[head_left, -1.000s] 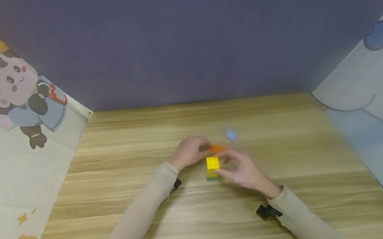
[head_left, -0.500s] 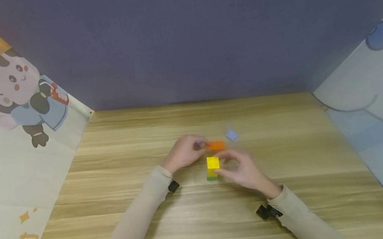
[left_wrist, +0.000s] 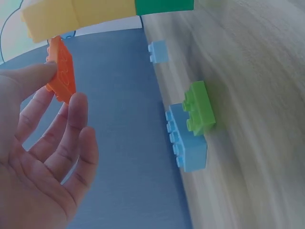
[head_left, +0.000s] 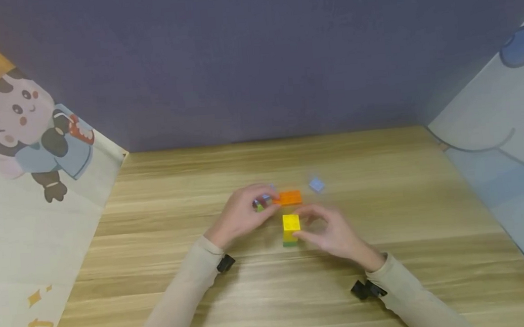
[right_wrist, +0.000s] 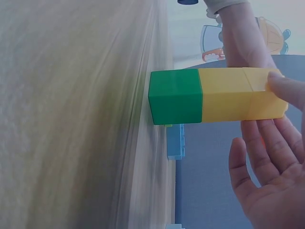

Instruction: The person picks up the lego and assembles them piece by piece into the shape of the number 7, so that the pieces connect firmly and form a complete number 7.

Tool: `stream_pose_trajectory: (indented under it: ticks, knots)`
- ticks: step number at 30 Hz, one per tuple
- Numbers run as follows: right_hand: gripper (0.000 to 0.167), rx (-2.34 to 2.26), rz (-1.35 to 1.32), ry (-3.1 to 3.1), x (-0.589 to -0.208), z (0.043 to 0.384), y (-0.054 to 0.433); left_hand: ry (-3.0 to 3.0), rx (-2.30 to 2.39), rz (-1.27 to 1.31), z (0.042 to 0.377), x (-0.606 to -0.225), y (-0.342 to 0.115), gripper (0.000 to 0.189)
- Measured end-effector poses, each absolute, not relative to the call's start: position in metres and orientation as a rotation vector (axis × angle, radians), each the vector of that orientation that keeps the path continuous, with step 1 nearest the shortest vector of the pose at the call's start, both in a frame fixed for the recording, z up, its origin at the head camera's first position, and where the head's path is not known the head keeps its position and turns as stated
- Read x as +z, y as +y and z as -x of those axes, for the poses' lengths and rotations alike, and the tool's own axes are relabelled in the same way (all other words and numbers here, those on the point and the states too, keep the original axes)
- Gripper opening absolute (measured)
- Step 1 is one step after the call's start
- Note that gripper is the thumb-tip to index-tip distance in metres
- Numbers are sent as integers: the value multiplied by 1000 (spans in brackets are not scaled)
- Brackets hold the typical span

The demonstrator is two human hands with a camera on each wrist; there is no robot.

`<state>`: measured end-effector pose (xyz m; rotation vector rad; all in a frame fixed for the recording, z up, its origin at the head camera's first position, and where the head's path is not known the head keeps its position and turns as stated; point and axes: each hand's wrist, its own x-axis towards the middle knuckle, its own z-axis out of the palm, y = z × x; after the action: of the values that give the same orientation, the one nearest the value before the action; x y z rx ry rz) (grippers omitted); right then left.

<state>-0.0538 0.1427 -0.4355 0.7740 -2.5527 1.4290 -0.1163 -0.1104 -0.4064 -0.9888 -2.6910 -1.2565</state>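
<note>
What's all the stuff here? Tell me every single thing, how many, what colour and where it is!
orange brick: 1, orange, pinched in the left hand
yellow blocks: 2, yellow, upper part of the tower
green block: 1, dark green, bottom of the tower
long brick: 1, blue, on the table
lime brick: 1, light green, beside the long brick
small brick: 1, light blue, toward the table's far side
back wall: 1, dark blue, beyond the table
side panels: 2, pale with cartoons, left and right
black devices: 2, black, at the wrists
sleeves: 2, beige, on the forearms
hands: 2, bare, left at the orange brick, right hand at the tower's top
</note>
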Motion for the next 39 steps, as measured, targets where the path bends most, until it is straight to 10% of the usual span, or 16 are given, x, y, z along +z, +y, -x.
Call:
stream_pose_trajectory:
  ticks: [39]
  knots:
    - [41,1447,-786,-2526,-442,52,144,-2529,-1093,1240,66,-392,-134,34]
